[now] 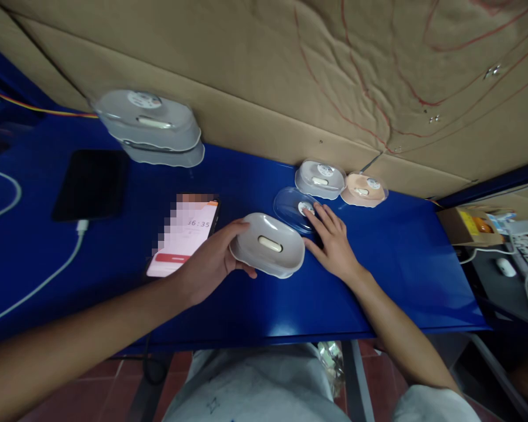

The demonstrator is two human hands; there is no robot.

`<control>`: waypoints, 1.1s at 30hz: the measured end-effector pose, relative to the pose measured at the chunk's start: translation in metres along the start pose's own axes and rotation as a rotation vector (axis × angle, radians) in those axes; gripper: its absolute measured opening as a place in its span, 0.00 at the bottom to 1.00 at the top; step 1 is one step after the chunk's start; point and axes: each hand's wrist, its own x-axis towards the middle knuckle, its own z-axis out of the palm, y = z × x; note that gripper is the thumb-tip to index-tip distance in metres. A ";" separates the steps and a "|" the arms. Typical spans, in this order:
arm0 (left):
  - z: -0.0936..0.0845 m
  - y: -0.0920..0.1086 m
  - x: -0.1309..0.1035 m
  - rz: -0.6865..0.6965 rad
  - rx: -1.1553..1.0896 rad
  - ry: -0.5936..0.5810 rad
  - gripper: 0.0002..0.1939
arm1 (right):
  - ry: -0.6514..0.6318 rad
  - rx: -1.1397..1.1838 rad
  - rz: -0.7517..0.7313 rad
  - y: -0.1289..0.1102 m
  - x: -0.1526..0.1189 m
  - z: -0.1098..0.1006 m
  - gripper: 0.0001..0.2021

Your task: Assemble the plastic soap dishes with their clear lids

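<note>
My left hand (217, 252) grips the left end of a grey oval soap dish (250, 240) with a pale raised bar in its middle. The thumb lies on the rim and the other fingers are partly hidden underneath. Just behind the dish, a transparent oval lid (290, 202) with a round white sticker lies on the blue table. My right hand (334, 243) is open, its outstretched fingertips touching the lid near the sticker and its thumb close to the dish's right end.
Against the cardboard wall (246, 129) stand a lidded grey soap dish (319, 184) and a peach one (363, 190). More grey dishes (167, 143) are stacked at the back left. A lit phone (185, 234), a black tablet (90, 184) and a white cable (66, 266) lie on the blue table (255, 310).
</note>
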 end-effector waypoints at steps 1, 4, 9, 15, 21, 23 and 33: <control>0.000 -0.001 -0.001 0.001 -0.002 -0.014 0.16 | 0.017 0.012 0.009 0.002 0.001 0.001 0.28; 0.001 -0.006 -0.002 -0.001 -0.027 -0.047 0.17 | 0.110 0.122 0.037 0.000 0.000 -0.001 0.25; -0.002 -0.006 0.001 0.037 -0.077 -0.055 0.16 | 0.087 0.460 0.072 -0.023 -0.008 -0.008 0.23; -0.004 -0.003 0.003 0.082 -0.118 -0.097 0.17 | 0.003 0.405 -0.173 -0.045 -0.016 -0.012 0.26; -0.001 -0.005 0.001 0.095 -0.070 -0.086 0.22 | 0.058 0.287 -0.297 -0.043 -0.016 -0.010 0.33; -0.003 -0.007 0.002 0.100 -0.070 -0.100 0.24 | 0.069 0.291 -0.301 -0.043 -0.016 -0.009 0.33; -0.007 -0.011 0.005 0.047 -0.113 -0.174 0.22 | 0.102 0.316 -0.327 -0.043 -0.016 -0.005 0.33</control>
